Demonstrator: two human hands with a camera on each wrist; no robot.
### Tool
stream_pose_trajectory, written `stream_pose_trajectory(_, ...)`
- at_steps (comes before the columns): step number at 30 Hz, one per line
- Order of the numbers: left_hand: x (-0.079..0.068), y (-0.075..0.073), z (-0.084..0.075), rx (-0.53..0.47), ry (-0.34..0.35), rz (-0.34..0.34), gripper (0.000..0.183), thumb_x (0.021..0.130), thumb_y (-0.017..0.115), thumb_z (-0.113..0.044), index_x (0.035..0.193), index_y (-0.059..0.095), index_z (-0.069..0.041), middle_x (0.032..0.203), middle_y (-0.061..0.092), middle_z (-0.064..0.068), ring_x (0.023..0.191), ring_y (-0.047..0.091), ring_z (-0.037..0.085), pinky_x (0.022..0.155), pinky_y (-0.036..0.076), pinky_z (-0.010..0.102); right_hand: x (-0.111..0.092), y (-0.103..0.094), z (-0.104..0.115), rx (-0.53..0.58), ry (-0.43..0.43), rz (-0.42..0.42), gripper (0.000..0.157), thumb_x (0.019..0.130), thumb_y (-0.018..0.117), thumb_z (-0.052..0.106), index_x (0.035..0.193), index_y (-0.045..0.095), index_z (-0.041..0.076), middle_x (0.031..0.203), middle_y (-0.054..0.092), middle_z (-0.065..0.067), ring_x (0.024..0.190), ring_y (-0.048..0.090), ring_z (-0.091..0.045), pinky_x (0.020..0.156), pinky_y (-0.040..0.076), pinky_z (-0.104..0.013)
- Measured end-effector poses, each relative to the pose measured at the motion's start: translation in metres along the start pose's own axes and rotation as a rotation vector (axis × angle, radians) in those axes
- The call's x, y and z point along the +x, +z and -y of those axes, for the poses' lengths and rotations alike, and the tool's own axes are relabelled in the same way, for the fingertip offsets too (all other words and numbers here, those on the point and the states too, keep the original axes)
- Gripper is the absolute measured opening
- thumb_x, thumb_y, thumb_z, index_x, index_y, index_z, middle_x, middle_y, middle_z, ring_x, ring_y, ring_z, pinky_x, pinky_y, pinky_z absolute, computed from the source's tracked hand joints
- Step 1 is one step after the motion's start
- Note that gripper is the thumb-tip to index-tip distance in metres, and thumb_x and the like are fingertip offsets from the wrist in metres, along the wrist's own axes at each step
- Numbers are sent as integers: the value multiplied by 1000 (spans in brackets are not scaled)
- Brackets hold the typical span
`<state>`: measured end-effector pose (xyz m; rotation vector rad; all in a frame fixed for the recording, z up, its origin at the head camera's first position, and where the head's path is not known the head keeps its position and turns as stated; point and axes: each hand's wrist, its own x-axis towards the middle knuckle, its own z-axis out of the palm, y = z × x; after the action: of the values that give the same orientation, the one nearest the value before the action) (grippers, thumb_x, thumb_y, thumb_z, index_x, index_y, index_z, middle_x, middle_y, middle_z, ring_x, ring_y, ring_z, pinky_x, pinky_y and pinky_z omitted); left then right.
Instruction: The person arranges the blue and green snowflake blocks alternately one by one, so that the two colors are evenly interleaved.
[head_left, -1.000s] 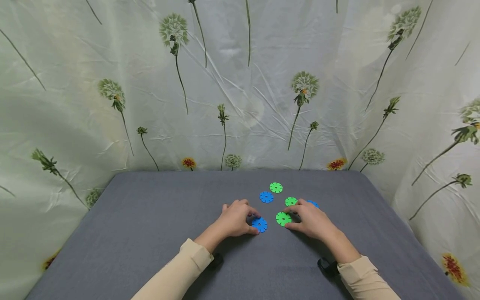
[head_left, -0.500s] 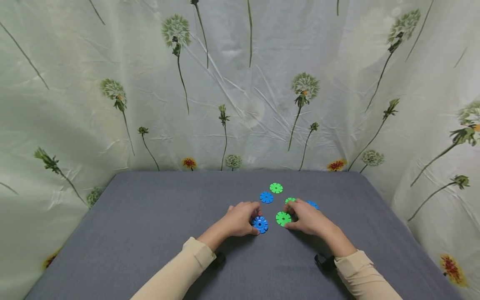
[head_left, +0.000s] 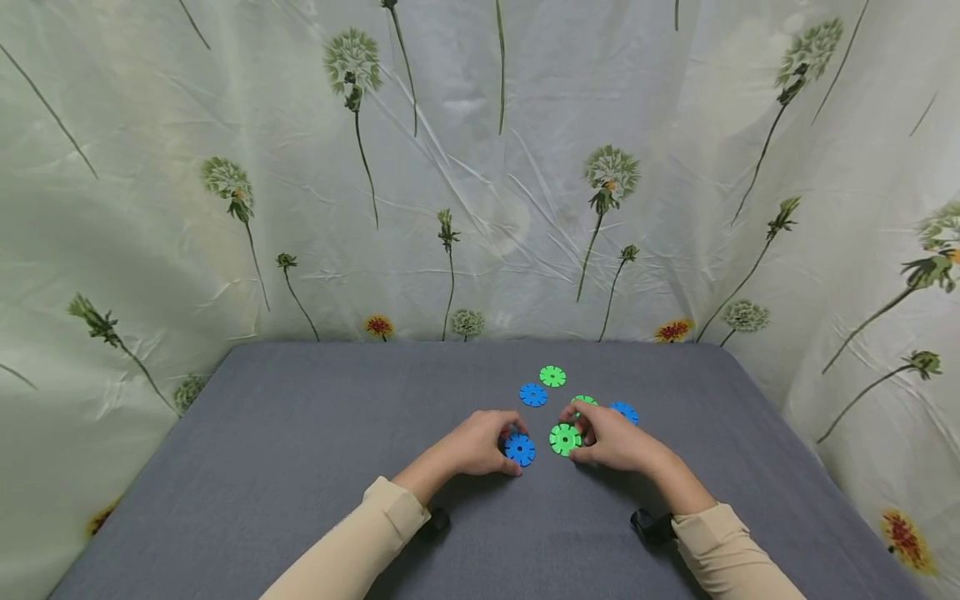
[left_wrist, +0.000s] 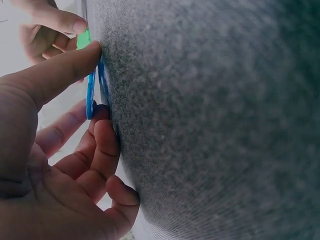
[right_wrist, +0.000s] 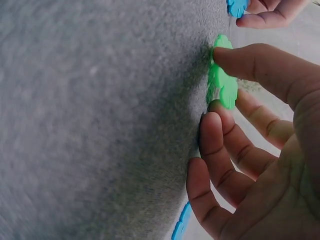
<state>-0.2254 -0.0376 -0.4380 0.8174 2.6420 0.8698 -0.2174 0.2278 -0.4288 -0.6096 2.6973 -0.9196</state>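
Observation:
My left hand is at the left of a blue interlocking disc, pinching it by the edge between thumb and fingertips. In the left wrist view, the held blue disc stands slightly off a second blue disc on the cloth. Opposite, my right hand pinches a green interlocking disc with thumb and fingers. Beneath this green disc, the right wrist view shows more green close to the cloth, partly hidden. The little fingers of both hands rest low, near the cloth.
Behind the hands lie a blue disc and a green disc. Another green disc is partly covered by my right fingers, with a blue disc beyond that hand. Grey cloth covers the table; a flowered curtain hangs behind.
My left fingers have shifted slightly around the blue disc, which tilted and flattened again. My right hand has moved a little left with the green disc, uncovering more of the blue disc behind it.

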Motion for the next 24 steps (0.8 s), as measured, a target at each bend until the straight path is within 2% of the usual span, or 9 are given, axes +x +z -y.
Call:
stream_pose_trajectory(9, 2, -1, -1, 28, -12, 0, 40, 80, 98, -26, 113, 77, -16, 92, 62, -2, 83, 54, 11, 75, 48, 29, 0, -2, -6, 14, -46, 12, 45, 87, 89, 16, 128, 72, 7, 97, 63, -2, 83, 58, -11, 73, 49, -24)
stream_pose_trajectory(14, 1, -5, 4, 31, -6, -5, 40, 79, 98, -28, 112, 77, -17, 94, 65, -3, 83, 56, 10, 76, 51, 29, 1, -1, -8, -5, -62, 3, 43, 87, 91, 18, 125, 75, 7, 96, 64, 0, 83, 59, -6, 73, 51, -23)
stream_pose_trajectory(18, -1, -20, 12, 37, -35, -36, 40, 80, 97, -29, 113, 77, -18, 99, 69, -1, 89, 60, 13, 82, 54, 36, 0, -1, -8, -11, -58, -4, 42, 86, 92, 20, 123, 77, 8, 94, 65, 1, 83, 59, -5, 74, 52, -22)
stream_pose_trajectory(24, -6, -59, 37, 36, -117, -114, 39, 84, 95, -28, 116, 75, -18, 107, 72, 3, 93, 63, 17, 86, 56, 41, 0, -2, -8, -25, -68, -10, 40, 84, 93, 20, 120, 78, 8, 91, 66, 1, 82, 60, -5, 73, 52, -21)
